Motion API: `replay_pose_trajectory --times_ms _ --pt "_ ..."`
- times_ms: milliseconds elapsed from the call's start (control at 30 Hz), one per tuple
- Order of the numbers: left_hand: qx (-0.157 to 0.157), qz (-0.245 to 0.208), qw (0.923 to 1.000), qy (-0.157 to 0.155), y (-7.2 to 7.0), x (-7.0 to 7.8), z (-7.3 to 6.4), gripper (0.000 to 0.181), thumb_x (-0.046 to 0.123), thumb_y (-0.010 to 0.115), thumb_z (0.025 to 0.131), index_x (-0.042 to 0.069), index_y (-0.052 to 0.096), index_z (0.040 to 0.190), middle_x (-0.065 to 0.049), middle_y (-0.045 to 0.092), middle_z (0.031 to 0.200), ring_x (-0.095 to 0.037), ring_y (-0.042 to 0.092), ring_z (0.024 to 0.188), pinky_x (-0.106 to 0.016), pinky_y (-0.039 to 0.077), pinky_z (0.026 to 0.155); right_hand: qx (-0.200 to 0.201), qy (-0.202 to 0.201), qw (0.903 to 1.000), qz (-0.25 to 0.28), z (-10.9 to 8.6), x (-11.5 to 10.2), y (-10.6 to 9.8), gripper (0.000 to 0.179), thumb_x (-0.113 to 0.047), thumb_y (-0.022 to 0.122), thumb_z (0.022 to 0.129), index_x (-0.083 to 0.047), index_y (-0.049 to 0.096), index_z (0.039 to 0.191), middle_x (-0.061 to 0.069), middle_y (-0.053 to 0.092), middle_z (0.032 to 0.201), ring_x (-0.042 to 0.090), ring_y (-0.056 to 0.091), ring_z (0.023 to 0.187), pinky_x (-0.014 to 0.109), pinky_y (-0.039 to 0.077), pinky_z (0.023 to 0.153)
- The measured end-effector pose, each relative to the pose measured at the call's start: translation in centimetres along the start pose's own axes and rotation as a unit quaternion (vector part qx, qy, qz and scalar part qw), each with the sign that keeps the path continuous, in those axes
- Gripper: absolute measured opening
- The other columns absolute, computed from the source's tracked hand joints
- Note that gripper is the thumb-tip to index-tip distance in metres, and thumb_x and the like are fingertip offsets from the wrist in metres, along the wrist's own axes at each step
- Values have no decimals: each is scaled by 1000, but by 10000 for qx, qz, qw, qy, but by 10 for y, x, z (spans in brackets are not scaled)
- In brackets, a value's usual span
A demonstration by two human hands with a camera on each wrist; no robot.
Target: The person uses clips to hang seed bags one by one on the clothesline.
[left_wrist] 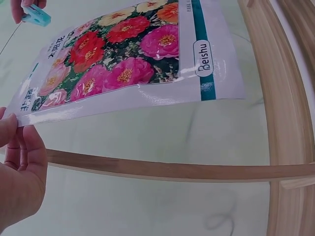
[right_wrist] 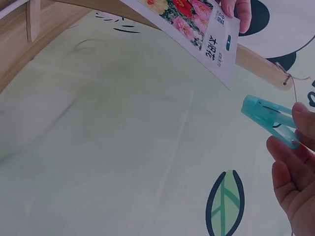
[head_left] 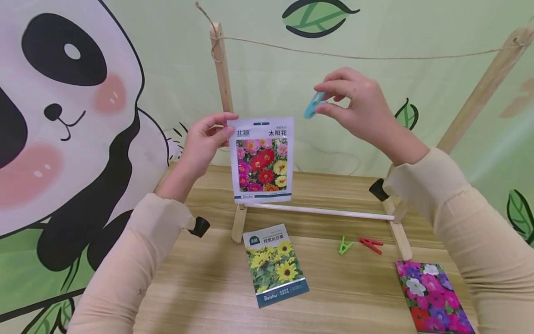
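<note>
Near right, pink-purple flower packet (head_left: 434,297) flat on table (head_left: 200,292); near centre, sunflower packet (head_left: 275,265), same. Farther: green clip (head_left: 344,246), red clip (head_left: 371,245), unused. Above, left hand (head_left: 204,141) pinches white packet (head_left: 263,162) by upper left corner; right hand (head_left: 359,102) pinches blue clip (head_left: 314,105), apart. Far: string (head_left: 359,58), none of three packets hung; all apparently left. Three clips, one string.

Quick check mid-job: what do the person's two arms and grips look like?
Left sleeve and right sleeve: long, pale beige, bunched at the wrists. A small black piece juts out beside the left cuff, another beside the right cuff. Left grip and right grip: human hands, no gloves showing.
</note>
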State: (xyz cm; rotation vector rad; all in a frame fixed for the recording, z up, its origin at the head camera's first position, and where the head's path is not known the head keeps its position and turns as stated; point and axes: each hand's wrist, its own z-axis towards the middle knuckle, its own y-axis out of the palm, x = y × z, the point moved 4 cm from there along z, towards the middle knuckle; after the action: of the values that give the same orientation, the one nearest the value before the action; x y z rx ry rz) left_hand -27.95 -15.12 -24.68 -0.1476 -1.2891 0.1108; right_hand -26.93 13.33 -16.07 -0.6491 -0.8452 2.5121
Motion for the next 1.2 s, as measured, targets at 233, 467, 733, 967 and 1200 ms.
replay_pose_trajectory --times_ms 233,467,733,967,1200 --pt "114 -66 9998 149 0 8 1 33 -1 55 109 -11 60 140 -3 52 112 -12 59 96 -17 55 84 -15 -97 9999 -67 7 -9 -7 28 5 81 91 15 74 116 26 70 112 38 68 91 7 44 86" --pt "111 -151 9995 268 0 15 3 34 -2 55 109 -12 59 141 1 51 109 -12 60 95 -16 56 84 74 6 10000 -32 13 -9 -11 27 3 81 91 12 75 117 23 71 113 11 64 90 8 46 85" --pt "112 -235 9986 450 1 21 5 32 -4 54 109 -14 59 139 3 52 105 -11 60 93 -16 56 82 121 27 9999 5 14 -11 -13 27 4 81 91 12 76 117 23 71 112 -18 52 86 7 47 85" --pt "144 -279 9981 522 0 24 6 32 -3 54 109 -13 60 138 3 53 106 -12 61 94 -17 56 83 150 79 9999 33 18 -12 -16 27 4 81 92 11 76 117 22 71 113 -18 53 86 7 48 86" --pt "201 -326 9969 680 -3 30 8 31 -3 55 108 -13 61 137 3 54 104 -12 62 94 -17 56 82 186 144 9997 70 22 -12 -20 28 5 81 91 11 76 117 22 71 113 -20 52 86 7 47 84"
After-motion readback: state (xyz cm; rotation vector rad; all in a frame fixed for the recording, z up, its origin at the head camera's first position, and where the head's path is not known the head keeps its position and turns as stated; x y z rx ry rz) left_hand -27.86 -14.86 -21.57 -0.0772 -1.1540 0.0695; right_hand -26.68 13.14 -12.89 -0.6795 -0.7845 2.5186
